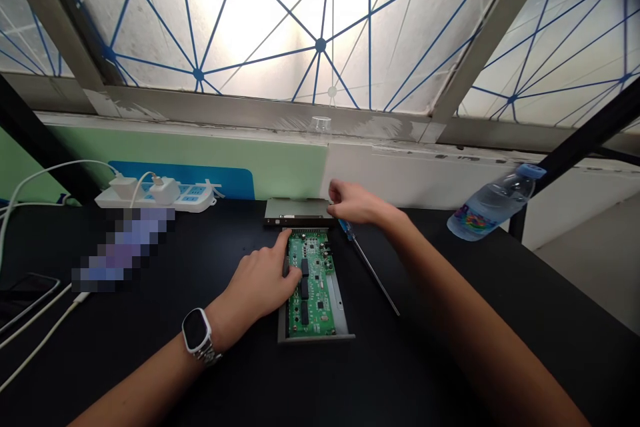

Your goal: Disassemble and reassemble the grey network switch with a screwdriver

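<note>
The left hand [263, 280] spreads thumb and forefinger on the circuit board [316, 300], lying on the table [240, 390]. The right hand [354, 203] is curled; whether it holds something, I cannot tell. The bottle label [473, 218] is unreadable.

Left forearm [145, 377] enters bottom left, angled up-right. Left hand [260, 283] back up, thumb and index spread apart, index extended forward. Right forearm [470, 300] comes in from lower right, reaching farther forward. Right wrist [393, 215] bent leftward; right hand [354, 202] fingers curled, grip unclear.
</note>
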The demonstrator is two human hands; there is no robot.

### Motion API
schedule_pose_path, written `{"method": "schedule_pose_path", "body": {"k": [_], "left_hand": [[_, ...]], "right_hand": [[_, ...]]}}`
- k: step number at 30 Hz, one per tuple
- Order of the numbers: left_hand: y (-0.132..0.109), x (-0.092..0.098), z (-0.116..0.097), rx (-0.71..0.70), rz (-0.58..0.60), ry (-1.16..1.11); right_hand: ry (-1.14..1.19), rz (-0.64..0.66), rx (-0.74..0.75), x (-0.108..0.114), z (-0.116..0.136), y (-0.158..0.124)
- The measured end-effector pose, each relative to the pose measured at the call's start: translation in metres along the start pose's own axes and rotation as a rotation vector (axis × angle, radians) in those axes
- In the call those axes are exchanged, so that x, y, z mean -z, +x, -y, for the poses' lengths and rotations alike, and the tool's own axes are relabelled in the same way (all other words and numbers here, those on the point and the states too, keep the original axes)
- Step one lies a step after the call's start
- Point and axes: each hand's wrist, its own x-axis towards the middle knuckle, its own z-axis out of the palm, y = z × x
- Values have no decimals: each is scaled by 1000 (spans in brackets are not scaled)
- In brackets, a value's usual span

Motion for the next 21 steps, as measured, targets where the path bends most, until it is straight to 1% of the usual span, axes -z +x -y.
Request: {"method": "schedule_pose_path", "body": {"k": [3,6,8,12,15,17,19,21], "left_hand": [[1,0,0,-7,16,-21],[1,1,0,-4,26,-30],[0,2,0,5,30,-23],[0,3,-2,11,34,-5],[0,4,-5,29,28,13],[0,4,-5,33,17,31],[1,4,-5,30,16,35],[1,2,-3,27,19,27]], "right_hand": [[40,229,-219,12,-16,-6],[64,406,-383,8,-28,-7],[87,480,-428,2,-32,-4],[157,565,-429,-6,-32,0],[200,562,-397,-5,-27,0],[226,505,-352,1,-23,-2],[268,399,-281,11,-16,-5],[373,195,-146,21,-7,-11]]}}
